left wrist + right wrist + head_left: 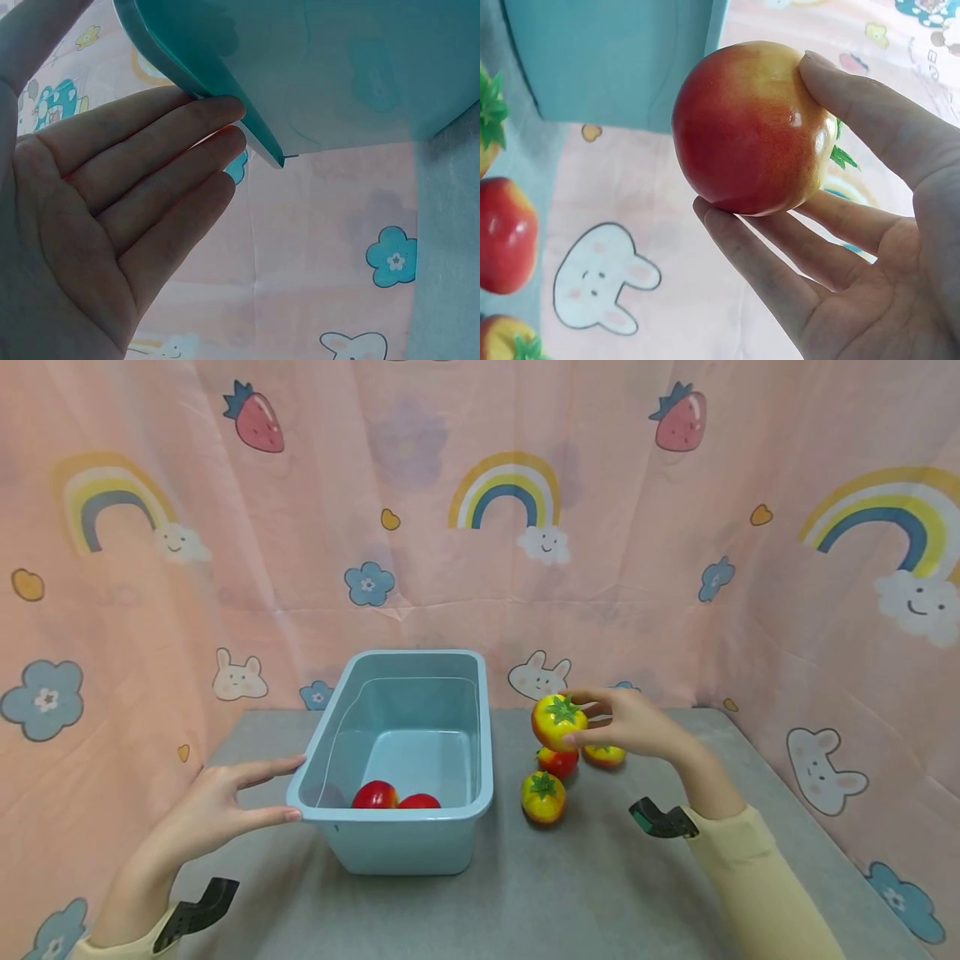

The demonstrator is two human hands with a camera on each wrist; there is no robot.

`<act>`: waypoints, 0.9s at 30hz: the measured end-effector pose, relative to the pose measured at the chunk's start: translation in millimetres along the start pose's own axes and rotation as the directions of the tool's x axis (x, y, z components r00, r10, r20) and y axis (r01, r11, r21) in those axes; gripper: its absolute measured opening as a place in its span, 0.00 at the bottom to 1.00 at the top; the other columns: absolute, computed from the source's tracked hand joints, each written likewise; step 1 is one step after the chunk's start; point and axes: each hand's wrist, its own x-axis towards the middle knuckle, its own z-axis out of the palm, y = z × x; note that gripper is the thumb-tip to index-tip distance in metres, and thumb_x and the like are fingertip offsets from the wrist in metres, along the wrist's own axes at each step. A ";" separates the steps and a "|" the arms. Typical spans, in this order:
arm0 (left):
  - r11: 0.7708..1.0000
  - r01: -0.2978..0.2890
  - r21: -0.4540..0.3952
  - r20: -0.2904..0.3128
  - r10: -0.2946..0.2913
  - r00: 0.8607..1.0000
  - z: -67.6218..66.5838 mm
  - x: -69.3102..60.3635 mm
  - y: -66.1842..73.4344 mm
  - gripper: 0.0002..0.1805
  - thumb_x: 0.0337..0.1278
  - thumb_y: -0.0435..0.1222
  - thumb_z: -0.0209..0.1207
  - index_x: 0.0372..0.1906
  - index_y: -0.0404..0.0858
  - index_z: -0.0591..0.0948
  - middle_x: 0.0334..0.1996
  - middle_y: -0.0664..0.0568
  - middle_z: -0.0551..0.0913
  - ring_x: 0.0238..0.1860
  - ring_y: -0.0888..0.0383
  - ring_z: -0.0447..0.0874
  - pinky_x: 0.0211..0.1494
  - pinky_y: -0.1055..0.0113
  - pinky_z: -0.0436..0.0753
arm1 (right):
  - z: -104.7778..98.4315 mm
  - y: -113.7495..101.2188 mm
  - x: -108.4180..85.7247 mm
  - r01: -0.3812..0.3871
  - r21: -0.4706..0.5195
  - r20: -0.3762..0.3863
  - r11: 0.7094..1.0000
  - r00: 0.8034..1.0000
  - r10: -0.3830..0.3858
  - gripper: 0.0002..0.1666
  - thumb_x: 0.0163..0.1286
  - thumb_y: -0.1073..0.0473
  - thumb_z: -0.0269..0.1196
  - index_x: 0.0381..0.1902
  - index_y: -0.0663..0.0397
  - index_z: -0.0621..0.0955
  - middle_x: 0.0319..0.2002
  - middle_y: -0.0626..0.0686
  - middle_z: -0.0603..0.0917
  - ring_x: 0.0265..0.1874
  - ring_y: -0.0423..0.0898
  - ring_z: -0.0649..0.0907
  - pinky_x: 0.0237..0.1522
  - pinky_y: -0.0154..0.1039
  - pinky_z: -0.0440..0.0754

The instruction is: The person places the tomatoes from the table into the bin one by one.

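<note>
My right hand [633, 722] holds a red-and-yellow tomato [558, 722] with a green leafy top, raised above the table. In the right wrist view, thumb and fingertips grip the glossy tomato [750, 127] from opposite sides. Below it lie a red tomato [558, 763], a yellow tomato [543, 799] and another yellowish tomato [604, 756] partly behind the hand. At the left, my left hand [213, 806] touches the near left corner of a light blue basin [401, 843], its fingers fairly straight against the rim. Two red tomatoes [375, 795] show inside the basin, partly hidden by its near wall.
The basin stands on a grey table [585, 893], left of the loose tomatoes. A pink patterned curtain [615, 610] hangs behind the table and along both sides. Each wrist carries a black strap mount [663, 820].
</note>
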 end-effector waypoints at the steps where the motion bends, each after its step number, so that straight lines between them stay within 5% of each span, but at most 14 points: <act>1: 1.000 0.000 0.000 0.001 0.000 1.000 0.0 0.0 0.1 0.32 0.44 0.54 0.69 0.59 0.54 0.78 0.53 0.60 0.83 0.55 0.50 0.81 0.50 0.59 0.79 | 0.4 -1.5 1.9 0.009 0.006 0.002 1.000 1.000 -0.009 0.40 0.56 0.39 0.69 0.64 0.43 0.72 0.61 0.55 0.76 0.57 0.58 0.78 0.50 0.50 0.81; 16: 1.000 0.006 -0.016 0.011 -0.006 1.000 0.1 0.0 -0.3 0.32 0.45 0.54 0.69 0.60 0.53 0.78 0.53 0.60 0.83 0.55 0.49 0.80 0.50 0.58 0.79 | 7.5 -27.8 25.1 0.164 0.060 0.029 0.985 0.986 -0.166 0.37 0.56 0.49 0.71 0.63 0.50 0.74 0.58 0.57 0.77 0.53 0.56 0.81 0.49 0.45 0.81; 27: 1.000 0.002 -0.009 0.005 -0.002 1.000 0.0 0.1 -0.5 0.32 0.45 0.53 0.69 0.59 0.52 0.78 0.53 0.60 0.82 0.55 0.50 0.80 0.51 0.57 0.79 | 9.3 -48.7 40.2 0.162 0.067 0.067 0.985 0.984 -0.166 0.39 0.55 0.50 0.71 0.64 0.51 0.72 0.59 0.56 0.76 0.55 0.56 0.80 0.50 0.45 0.81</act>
